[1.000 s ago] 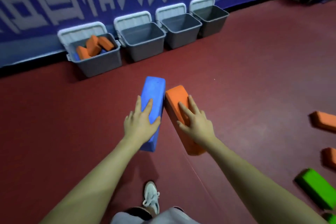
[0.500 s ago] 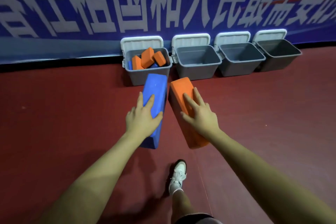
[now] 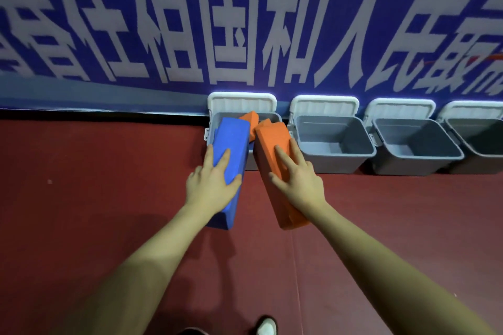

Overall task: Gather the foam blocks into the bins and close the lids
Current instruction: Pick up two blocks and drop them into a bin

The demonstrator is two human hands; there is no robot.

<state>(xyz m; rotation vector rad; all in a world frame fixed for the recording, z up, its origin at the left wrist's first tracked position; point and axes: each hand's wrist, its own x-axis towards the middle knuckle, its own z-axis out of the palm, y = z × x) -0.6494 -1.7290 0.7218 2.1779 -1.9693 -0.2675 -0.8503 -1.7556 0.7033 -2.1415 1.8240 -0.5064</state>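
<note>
My left hand (image 3: 211, 185) grips a long blue foam block (image 3: 231, 144) from above, thumb on its right side. In my right hand (image 3: 298, 179) is a long orange foam block (image 3: 272, 139), gripped the same way. Both blocks point forward, and their far ends reach over the front of the leftmost grey bin (image 3: 215, 119). That bin holds orange blocks (image 3: 249, 118), partly hidden behind the held ones. Its white lid (image 3: 241, 102) stands open against the wall.
Three more grey bins (image 3: 334, 141) (image 3: 413, 144) (image 3: 479, 141) stand in a row to the right, lids open, nothing visible inside. A blue banner wall (image 3: 245, 22) rises behind them. The floor (image 3: 95, 185) is red. My shoe (image 3: 265, 326) shows at the bottom edge.
I have walked closer to the bins. Both held blocks moved forward and now overlap the leftmost bin's opening. The grips are unchanged.
</note>
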